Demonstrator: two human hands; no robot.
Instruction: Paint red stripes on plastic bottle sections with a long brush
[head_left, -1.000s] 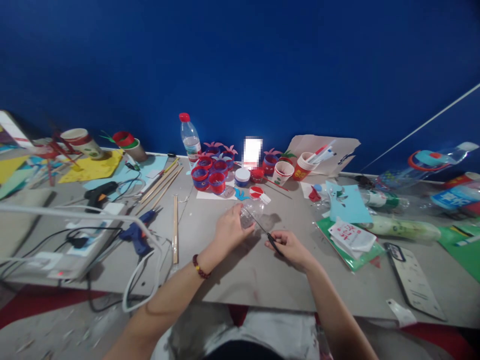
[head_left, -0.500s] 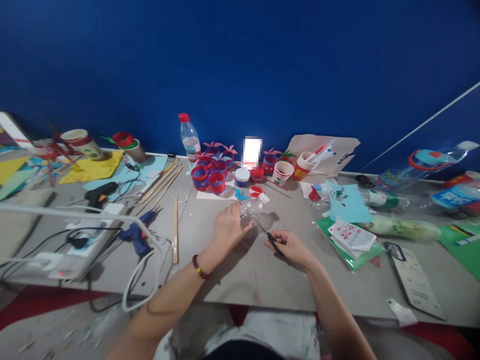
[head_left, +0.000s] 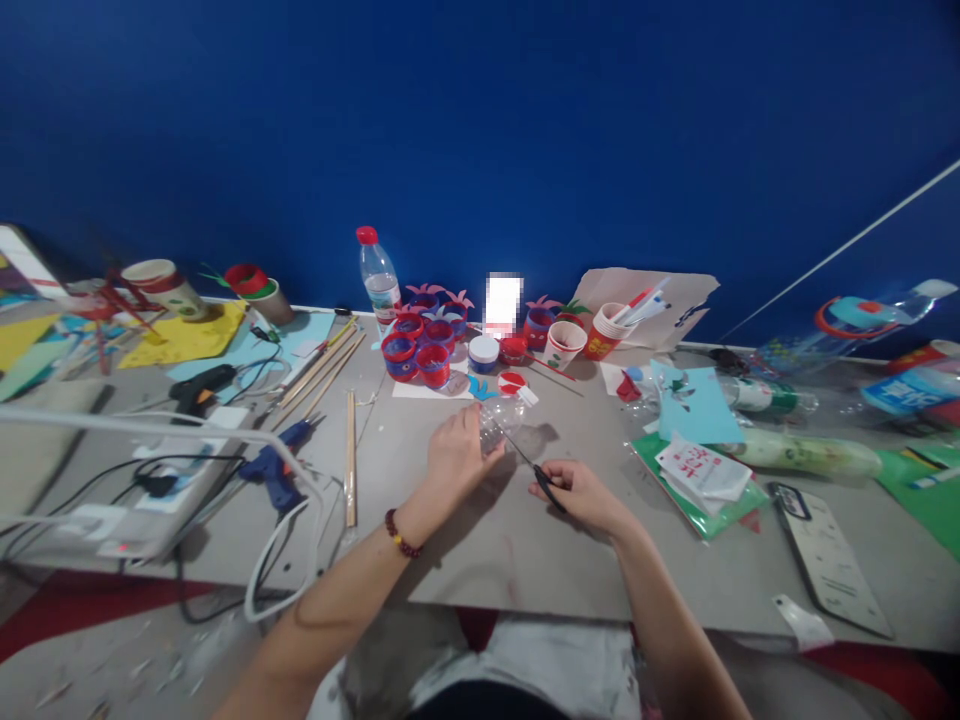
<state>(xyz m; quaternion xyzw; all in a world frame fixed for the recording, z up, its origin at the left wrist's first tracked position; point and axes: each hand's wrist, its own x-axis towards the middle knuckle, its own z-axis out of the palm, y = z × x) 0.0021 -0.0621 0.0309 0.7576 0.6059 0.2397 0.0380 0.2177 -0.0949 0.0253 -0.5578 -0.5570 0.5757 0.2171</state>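
My left hand (head_left: 456,448) is closed around a clear plastic bottle piece (head_left: 501,420), held just above the table. In my right hand (head_left: 577,494) is a pair of scissors (head_left: 546,484) with black handles. Their thin blades reach up and left to the clear plastic; whether they are cutting into it I cannot tell. Beyond my hands lie a blue paper cutout (head_left: 478,387) and a red and white piece (head_left: 513,383). Behind these stand several red and blue painted cups (head_left: 433,366) and a white-lidded jar (head_left: 484,353).
On the left are a blue glue gun (head_left: 276,472), a power strip (head_left: 176,490) with loose cables and wooden sticks (head_left: 351,460). A red-capped bottle (head_left: 379,275) stands at the back. To the right lie a phone (head_left: 829,560), blue paper (head_left: 696,402) and plastic bottles (head_left: 802,455).
Almost nothing differs. Both hands, the clear plastic and the scissors stay in nearly the same place.
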